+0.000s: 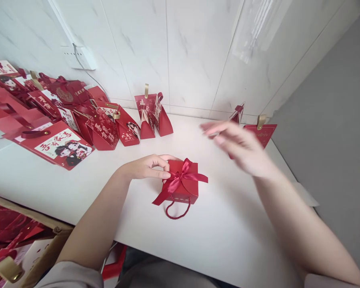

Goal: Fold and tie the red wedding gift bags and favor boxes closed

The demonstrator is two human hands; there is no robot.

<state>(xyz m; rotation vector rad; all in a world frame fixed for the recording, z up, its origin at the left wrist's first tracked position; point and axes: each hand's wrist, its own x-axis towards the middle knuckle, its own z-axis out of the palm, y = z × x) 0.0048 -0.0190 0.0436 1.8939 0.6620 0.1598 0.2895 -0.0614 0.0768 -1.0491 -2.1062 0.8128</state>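
A small red gift box (192, 188) stands on the white table, tied on top with a shiny red ribbon bow (182, 176). A twisted red cord handle (178, 217) hangs from its near side and lies on the table. My left hand (153, 167) grips the left side of the box, thumb by the bow and some fingers hidden behind it. Raised to the right of the box, my right hand (240, 146) is blurred by motion. Its fingers are stretched out and I see nothing held in them.
Many red gift boxes (103, 128) crowd the table's left side. Two peaked boxes (163, 120) stand by the tiled wall; a red box with a gold strap (261, 134) is behind my right hand. A cardboard carton (58, 234) of red packaging sits lower left.
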